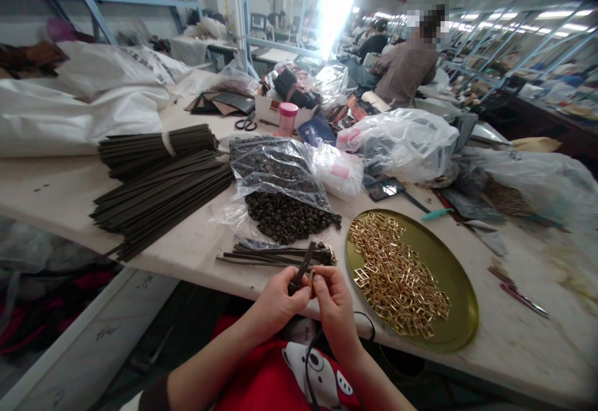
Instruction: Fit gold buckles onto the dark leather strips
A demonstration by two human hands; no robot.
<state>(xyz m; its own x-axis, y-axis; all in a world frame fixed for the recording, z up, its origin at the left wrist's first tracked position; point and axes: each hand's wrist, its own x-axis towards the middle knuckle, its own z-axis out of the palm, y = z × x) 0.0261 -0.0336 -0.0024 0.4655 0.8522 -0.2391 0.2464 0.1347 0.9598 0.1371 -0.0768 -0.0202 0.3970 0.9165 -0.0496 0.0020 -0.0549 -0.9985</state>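
Note:
My left hand [279,302] is closed round the lower end of a dark brown strap [303,264] that sticks up and away from me. My right hand [332,304] pinches a small gold buckle [311,276] against that strap, fingers pressed together. Both hands hover at the table's near edge, just in front of a short row of finished straps [275,255]. A round gold tray [455,286] heaped with several gold buckles [397,277] lies to the right of my hands.
Bundles of long dark straps [159,187] lie at left. An open plastic bag spills small dark loops [287,215]. Further back are plastic bags [402,143], scissors [245,124], a pink cup [287,118] and a box. A seated person [404,65] works far off.

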